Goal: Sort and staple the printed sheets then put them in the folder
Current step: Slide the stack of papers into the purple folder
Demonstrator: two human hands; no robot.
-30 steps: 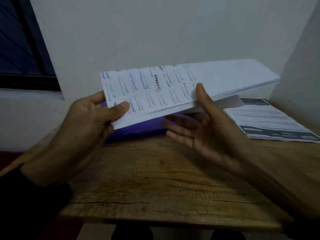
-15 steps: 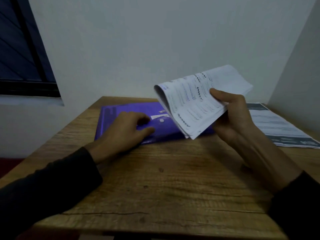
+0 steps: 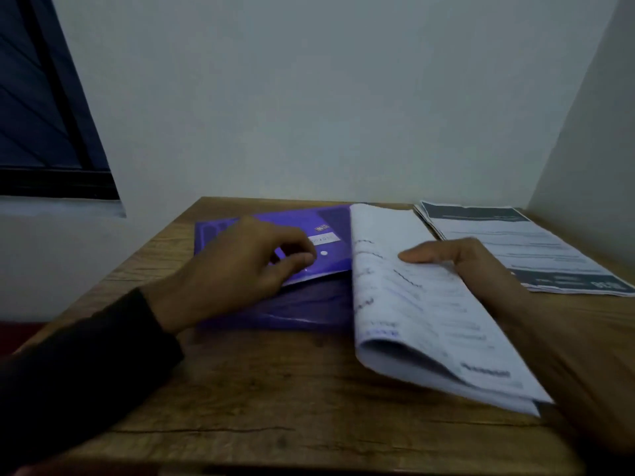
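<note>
A purple folder (image 3: 275,304) is seen lying flat on the wooden table (image 3: 275,389), toward its far left part. Its front flap (image 3: 330,228), marked with a small white label and a white snap dot, is pinched between the thumb and curled fingers of the left hand (image 3: 240,266) and is raised slightly off the folder's body, so that a dark gap is shown beneath its lower edge. A dark sleeve (image 3: 86,365) covers the left forearm.

Just to the right of the folder, 1 bundle of printed sheets (image 3: 412,304) is held by the right hand (image 3: 481,269). The bundle is bent over on itself, its rounded fold turned toward the folder, and its left edge overlaps the folder's right side. The right thumb is laid across the top page; the other fingers are hidden under the paper, so their spread cannot be told. The bundle is blurred.

A 2nd stack of printed pages (image 3: 515,245) with dark header bands is left flat at the table's far right corner, beside the wall
</note>
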